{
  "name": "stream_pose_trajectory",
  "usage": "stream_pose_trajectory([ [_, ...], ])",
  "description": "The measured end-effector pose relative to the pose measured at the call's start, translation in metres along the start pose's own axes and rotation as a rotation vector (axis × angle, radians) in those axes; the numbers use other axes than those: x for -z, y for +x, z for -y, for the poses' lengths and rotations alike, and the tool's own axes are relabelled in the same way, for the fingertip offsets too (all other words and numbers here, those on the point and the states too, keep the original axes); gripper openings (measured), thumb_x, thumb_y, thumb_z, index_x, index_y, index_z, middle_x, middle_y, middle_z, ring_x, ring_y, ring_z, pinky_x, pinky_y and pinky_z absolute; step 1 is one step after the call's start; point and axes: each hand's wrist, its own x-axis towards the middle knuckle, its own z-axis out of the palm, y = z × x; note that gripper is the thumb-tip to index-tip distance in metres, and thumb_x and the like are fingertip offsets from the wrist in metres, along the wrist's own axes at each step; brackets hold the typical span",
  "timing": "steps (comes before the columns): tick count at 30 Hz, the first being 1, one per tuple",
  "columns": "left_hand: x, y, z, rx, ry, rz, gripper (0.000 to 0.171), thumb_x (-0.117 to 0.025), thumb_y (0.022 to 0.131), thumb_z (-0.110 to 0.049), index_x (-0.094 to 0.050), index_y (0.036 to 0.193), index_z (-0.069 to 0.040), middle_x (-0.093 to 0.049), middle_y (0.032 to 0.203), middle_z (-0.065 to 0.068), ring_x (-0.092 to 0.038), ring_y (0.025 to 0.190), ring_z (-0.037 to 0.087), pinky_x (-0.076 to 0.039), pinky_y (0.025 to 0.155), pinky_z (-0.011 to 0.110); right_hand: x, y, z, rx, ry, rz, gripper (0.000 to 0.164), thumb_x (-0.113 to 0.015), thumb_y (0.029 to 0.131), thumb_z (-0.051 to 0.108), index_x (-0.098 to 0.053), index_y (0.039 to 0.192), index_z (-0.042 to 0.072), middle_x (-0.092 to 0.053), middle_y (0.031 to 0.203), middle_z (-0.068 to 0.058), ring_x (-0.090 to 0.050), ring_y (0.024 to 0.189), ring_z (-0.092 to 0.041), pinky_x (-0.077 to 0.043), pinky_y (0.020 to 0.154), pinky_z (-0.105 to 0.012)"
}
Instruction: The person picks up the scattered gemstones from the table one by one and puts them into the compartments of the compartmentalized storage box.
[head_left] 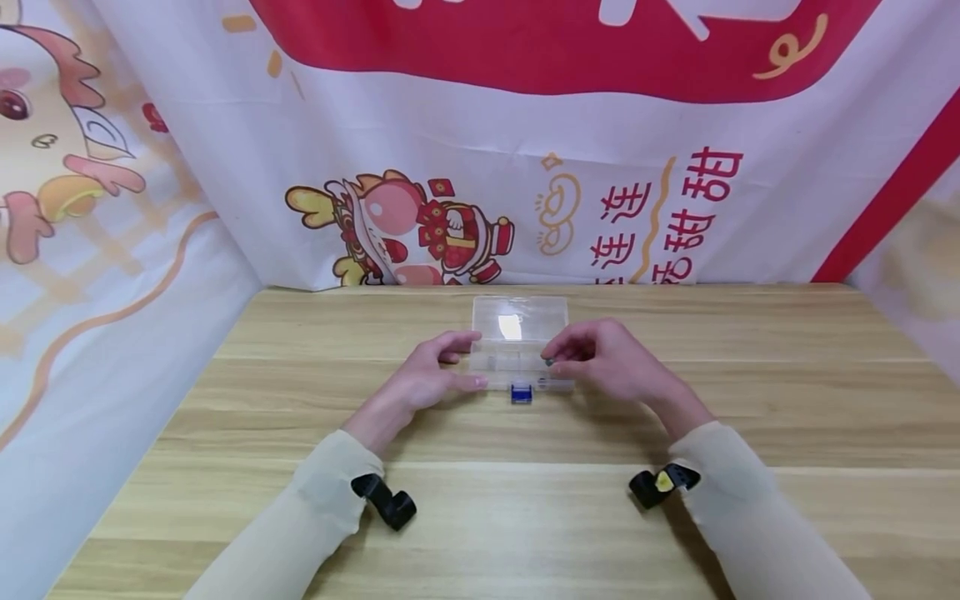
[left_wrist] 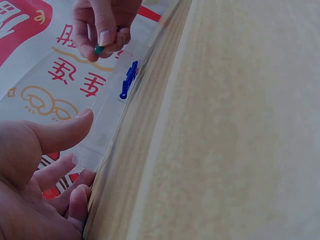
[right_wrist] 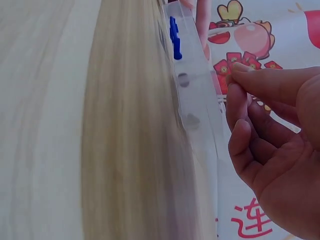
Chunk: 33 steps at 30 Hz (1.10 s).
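A clear plastic box with its lid raised lies on the wooden table, a blue latch on its front. My left hand is at the box's left end, thumb and fingers spread around it; in the left wrist view that hand shows its fingers near the box wall. My right hand is over the box's right end, pinching a small green piece between thumb and fingertips. Its exact kind is too small to tell. Small dark shapes show through the box wall in the right wrist view.
The wooden tabletop spreads in front of the box. Behind it hangs a white and red printed cloth, with another cloth at the left side. Black camera mounts sit on both sleeves.
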Motion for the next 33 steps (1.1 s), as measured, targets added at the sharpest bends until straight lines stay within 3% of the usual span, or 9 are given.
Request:
stream_pose_trajectory([
  [10,-0.003,0.000,-0.001,0.004,0.002,0.006,0.064,-0.084,0.078,-0.023,-0.056,0.134,-0.036,-0.054,0.135,-0.009,-0.042,0.126,0.021,-0.033,0.112,0.046,-0.012,0.012,0.009,0.010,0.010,0.025,0.020,-0.074,0.088,0.016,-0.075,0.108,0.017,-0.070,0.102,0.000,-0.059,0.091,-0.022,-0.051,0.080,-0.036],
  [17,-0.002,0.000,-0.002,0.003,0.009,0.006,0.065,-0.084,0.077,-0.025,-0.056,0.134,-0.038,-0.053,0.136,-0.010,-0.042,0.128,0.020,-0.032,0.113,0.047,-0.018,0.018,0.013,0.011,-0.001,-0.002,0.022,-0.072,0.089,0.016,-0.075,0.111,0.017,-0.070,0.103,0.001,-0.060,0.093,-0.020,-0.052,0.081,-0.035],
  [33,0.000,-0.002,-0.002,0.008,0.013,0.015,0.066,-0.084,0.078,-0.025,-0.054,0.135,-0.039,-0.052,0.139,-0.009,-0.041,0.129,0.021,-0.032,0.113,0.048,-0.026,0.019,0.016,-0.050,-0.013,-0.019,0.019,-0.073,0.089,0.018,-0.076,0.108,0.022,-0.070,0.102,0.006,-0.060,0.094,-0.019,-0.052,0.080,-0.035],
])
